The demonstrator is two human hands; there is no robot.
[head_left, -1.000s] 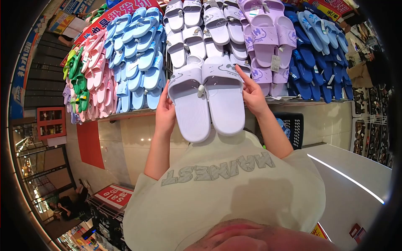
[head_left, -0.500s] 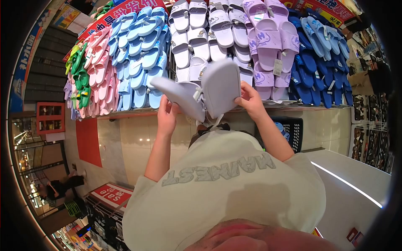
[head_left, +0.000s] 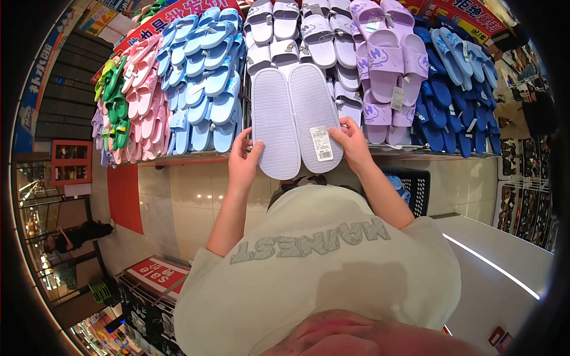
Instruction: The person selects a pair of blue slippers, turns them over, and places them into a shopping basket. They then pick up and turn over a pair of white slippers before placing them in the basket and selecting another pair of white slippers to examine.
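Note:
I hold a pair of pale lilac slide sandals [head_left: 294,118] in front of me, soles turned toward me. The ribbed soles show, and a white barcode label [head_left: 322,144] is stuck on the right sole. My left hand [head_left: 244,159] grips the left sandal's lower edge. My right hand [head_left: 352,144] grips the right sandal's lower edge beside the label. The two sandals are joined side by side.
A display wall behind carries hanging slides: green and pink [head_left: 127,89], light blue [head_left: 202,71], white-lilac [head_left: 297,29], purple [head_left: 386,53], dark blue [head_left: 457,95]. A black basket [head_left: 415,184] stands low right. A red sale sign [head_left: 157,276] sits low left. A person [head_left: 74,234] stands far left.
The pair was flipped over: a second ago the straps and footbeds faced me, half a second ago it was mid-turn, and now the soles and label face me.

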